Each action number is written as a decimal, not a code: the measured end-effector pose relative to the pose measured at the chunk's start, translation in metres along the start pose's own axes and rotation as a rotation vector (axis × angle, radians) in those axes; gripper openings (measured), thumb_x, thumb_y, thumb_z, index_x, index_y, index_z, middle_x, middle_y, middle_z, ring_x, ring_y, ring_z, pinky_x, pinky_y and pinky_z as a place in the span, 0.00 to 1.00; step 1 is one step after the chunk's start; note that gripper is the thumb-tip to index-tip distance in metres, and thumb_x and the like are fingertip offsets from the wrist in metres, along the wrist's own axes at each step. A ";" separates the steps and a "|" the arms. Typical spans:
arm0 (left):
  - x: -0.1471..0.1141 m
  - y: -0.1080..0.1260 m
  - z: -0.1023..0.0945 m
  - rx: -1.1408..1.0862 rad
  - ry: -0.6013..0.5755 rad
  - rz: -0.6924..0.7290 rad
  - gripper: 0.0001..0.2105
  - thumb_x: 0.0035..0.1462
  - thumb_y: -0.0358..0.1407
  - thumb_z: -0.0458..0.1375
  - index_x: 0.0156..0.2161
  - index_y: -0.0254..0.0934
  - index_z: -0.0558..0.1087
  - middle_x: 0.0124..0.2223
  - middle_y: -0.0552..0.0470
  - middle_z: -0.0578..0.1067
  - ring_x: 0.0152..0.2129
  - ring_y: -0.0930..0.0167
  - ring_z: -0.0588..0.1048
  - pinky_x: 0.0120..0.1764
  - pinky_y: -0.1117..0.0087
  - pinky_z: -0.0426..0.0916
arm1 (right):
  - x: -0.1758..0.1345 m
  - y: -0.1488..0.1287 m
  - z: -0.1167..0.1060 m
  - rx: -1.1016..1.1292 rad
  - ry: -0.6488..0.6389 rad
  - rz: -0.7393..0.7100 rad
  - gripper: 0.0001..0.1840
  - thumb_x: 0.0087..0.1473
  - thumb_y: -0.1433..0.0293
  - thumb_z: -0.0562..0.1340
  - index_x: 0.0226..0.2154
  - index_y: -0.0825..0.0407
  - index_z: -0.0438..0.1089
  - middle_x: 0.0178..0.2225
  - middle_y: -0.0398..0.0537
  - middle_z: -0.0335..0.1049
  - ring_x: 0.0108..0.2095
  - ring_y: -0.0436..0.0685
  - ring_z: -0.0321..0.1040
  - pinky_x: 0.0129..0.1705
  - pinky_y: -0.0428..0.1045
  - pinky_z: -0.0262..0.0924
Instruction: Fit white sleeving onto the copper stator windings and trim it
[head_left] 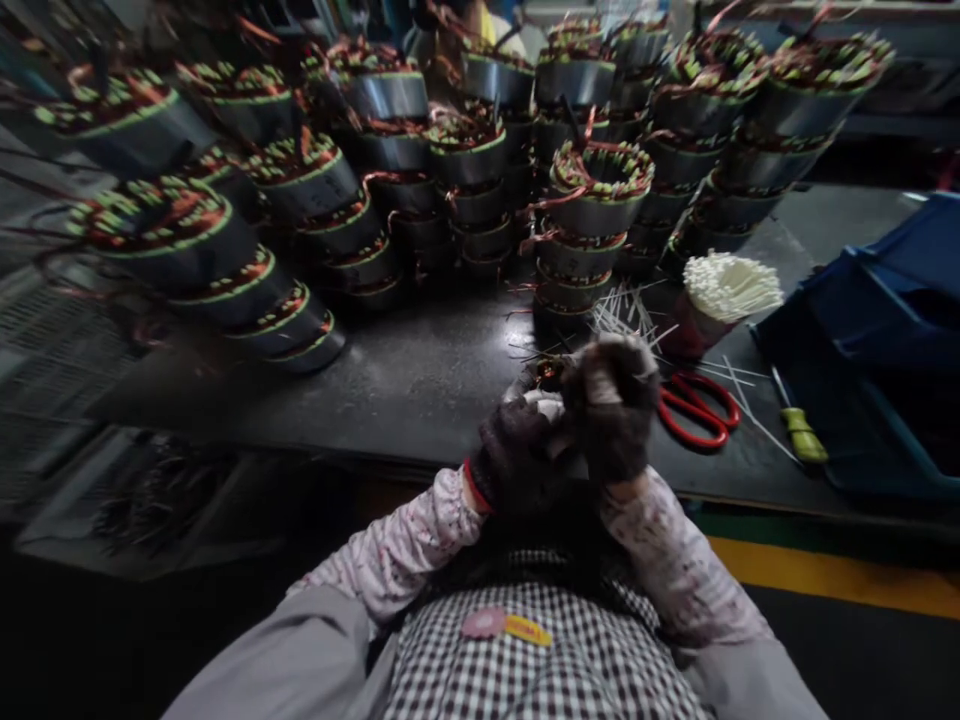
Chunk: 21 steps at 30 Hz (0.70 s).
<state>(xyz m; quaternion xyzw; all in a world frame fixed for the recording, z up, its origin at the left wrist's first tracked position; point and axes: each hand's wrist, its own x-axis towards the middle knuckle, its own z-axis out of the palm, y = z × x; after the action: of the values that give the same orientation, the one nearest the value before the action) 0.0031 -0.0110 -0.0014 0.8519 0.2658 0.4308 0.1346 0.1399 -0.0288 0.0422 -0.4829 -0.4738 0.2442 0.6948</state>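
My left hand (521, 450) and my right hand (611, 415), both in dark gloves with pale fingertips, come together at the table's front edge. Curled fingers close the right hand; whatever it pinches is hidden. The left hand's fingers are also bent inward, and I cannot make out what they grip. Just beyond the hands, a small patch of copper-coloured winding (549, 373) shows, mostly covered by the gloves. Loose white sticks or ties (626, 312) lie scattered behind the right hand. Beside that hand rest red-handled scissors (697, 412).
Stacked motor stators with copper windings (600, 215) fill the back and left of the dark table (420, 350). To the right stand a cup of white ties (697, 325), a screwdriver with a yellow-green handle (802, 432) and blue bins (870, 400). A crate (67, 530) sits lower left.
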 end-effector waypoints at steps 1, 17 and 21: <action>-0.003 -0.003 -0.002 0.020 -0.005 0.021 0.13 0.71 0.40 0.59 0.53 0.37 0.80 0.50 0.43 0.86 0.51 0.59 0.84 0.64 0.48 0.74 | 0.009 0.004 0.003 0.018 -0.004 -0.010 0.09 0.65 0.59 0.67 0.41 0.46 0.76 0.37 0.45 0.79 0.37 0.57 0.77 0.43 0.55 0.78; 0.038 -0.021 -0.021 0.245 -0.188 0.351 0.06 0.69 0.34 0.63 0.43 0.39 0.83 0.38 0.48 0.87 0.34 0.66 0.83 0.52 0.53 0.78 | 0.144 0.067 -0.128 -0.383 0.440 0.097 0.10 0.56 0.69 0.70 0.37 0.61 0.77 0.39 0.59 0.81 0.39 0.58 0.77 0.48 0.56 0.70; 0.030 -0.021 -0.016 0.293 -0.114 0.270 0.12 0.69 0.38 0.64 0.55 0.41 0.82 0.54 0.45 0.86 0.57 0.54 0.80 0.67 0.39 0.67 | 0.117 0.049 -0.134 -0.392 0.485 0.014 0.10 0.63 0.64 0.67 0.39 0.56 0.73 0.45 0.60 0.80 0.39 0.59 0.79 0.41 0.55 0.72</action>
<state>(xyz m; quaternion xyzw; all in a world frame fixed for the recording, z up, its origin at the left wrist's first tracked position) -0.0020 0.0237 0.0182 0.9132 0.2009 0.3528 -0.0348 0.3162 0.0255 0.0357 -0.6551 -0.3287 0.0308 0.6796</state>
